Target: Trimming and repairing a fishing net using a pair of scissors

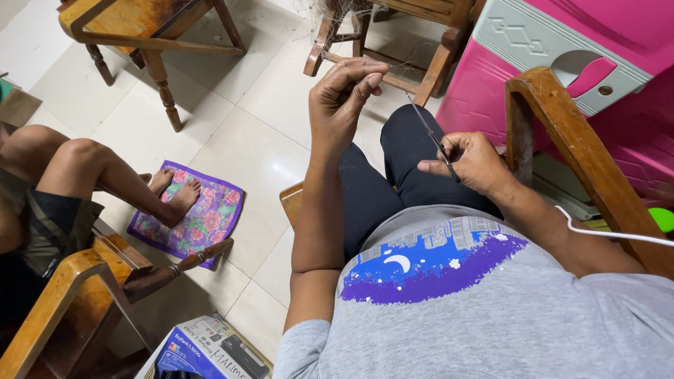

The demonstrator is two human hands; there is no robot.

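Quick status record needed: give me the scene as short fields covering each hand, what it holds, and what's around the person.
left hand: left hand raised, fingertips pinched together; whether a fine strand is between them cannot be told
right hand: right hand pinching a thin dark needle-like tool, angled up and away
posture: seated in a wooden chair, legs in dark trousers
to the left: another person's bare feet on a floral cloth mat
floor: pale tiles
near edge: printed cardboard box
right side: pink and grey plastic cabinet
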